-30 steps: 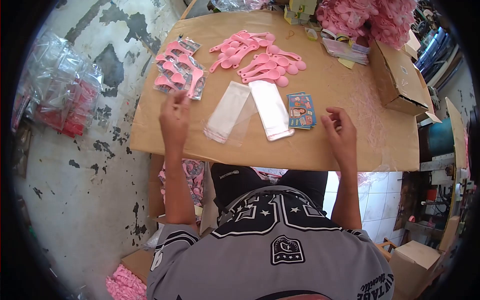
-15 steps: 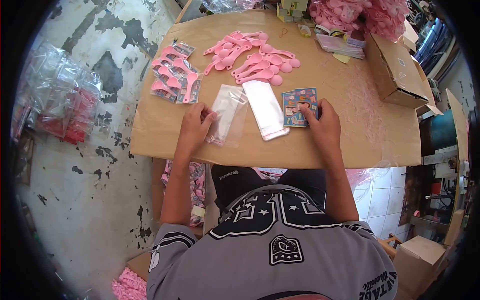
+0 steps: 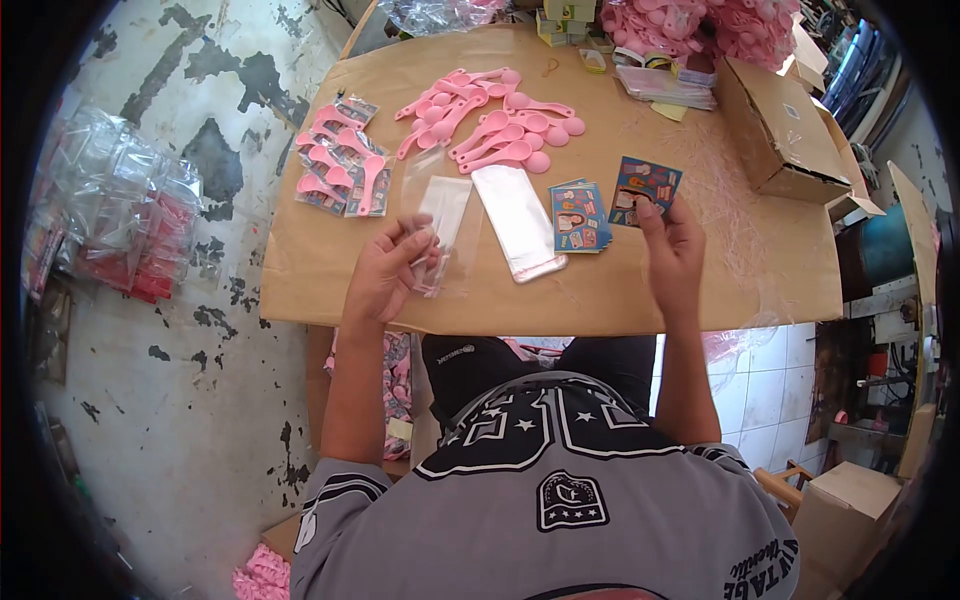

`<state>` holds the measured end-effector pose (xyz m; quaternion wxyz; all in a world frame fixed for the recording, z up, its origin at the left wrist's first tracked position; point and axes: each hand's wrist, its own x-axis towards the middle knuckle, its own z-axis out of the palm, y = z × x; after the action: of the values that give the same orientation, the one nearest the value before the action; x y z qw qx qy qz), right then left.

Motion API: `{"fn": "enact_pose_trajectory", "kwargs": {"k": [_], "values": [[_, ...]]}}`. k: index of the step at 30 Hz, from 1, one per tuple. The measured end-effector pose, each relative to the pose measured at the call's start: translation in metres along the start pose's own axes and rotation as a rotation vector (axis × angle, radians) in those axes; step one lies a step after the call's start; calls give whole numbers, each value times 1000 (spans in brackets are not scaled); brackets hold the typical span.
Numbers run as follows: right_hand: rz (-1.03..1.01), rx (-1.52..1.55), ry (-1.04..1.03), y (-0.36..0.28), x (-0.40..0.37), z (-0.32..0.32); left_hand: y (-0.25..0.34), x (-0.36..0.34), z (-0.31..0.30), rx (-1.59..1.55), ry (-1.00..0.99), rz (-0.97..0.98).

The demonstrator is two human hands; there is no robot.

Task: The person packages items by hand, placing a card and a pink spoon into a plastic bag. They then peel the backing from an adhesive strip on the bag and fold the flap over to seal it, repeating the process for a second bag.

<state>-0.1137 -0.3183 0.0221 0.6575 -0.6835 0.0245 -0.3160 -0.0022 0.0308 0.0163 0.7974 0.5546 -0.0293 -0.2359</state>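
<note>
A blue printed card [image 3: 646,184] is pinched in my right hand [image 3: 672,240], raised right of the card stack [image 3: 579,220] on the table. My left hand [image 3: 392,262] has its fingers pinched on a clear plastic bag [image 3: 446,230], whose open outline is hard to see. Between bag and cards lies a stack of white-looking clear bags [image 3: 515,215]. Behind them is a pile of pink spoons [image 3: 495,125]. Further left, more pink spoons [image 3: 370,178] rest on several packed cards.
The brown-covered table [image 3: 600,300] carries a cardboard box [image 3: 780,130] at the right, large bags of pink spoons [image 3: 655,25] at the back, and plastic scraps [image 3: 725,190]. Wrapped plastic packs [image 3: 130,200] are at the far left, beyond the table.
My right hand has lifted one card off the stack and moved right. My left hand has raised the clear bag slightly off the table.
</note>
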Motion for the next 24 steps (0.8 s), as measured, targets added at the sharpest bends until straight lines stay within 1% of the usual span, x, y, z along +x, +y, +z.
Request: {"fn": "enact_pose_trajectory", "kwargs": {"k": [1, 4, 7, 8, 11, 13, 14, 16, 19, 22, 24], "values": [[120, 165, -60, -15, 2, -5, -7, -3, -4, -83, -38, -48], [223, 382, -223, -45, 21, -41, -13, -16, 5, -149, -40, -46], [-104, -836, -16, -27, 49, -70, -16, -21, 9, -93, -21, -5], [-283, -965, 57, -25, 54, -76, -17, -21, 12, -92, -16, 21], [-212, -625, 129, -17, 40, -65, -22, -32, 27, -109, 57, 86], [121, -258, -70, -16, 17, -53, -19, -34, 47, -123, 115, 122], [281, -72, -162, -17, 4, -46, -22, -33, 46, -110, 121, 131], [424, 90, -422, -20, -20, -23, -32, -32, 42, -86, 128, 147], [607, 170, -580, -4, -55, 2, -42, -30, 38, -28, 124, 156], [494, -127, -488, 9, -50, -23, -47, -30, 38, -62, 122, 157], [362, -702, -205, -21, -27, -39, -46, -34, 43, -65, 120, 146]]}}
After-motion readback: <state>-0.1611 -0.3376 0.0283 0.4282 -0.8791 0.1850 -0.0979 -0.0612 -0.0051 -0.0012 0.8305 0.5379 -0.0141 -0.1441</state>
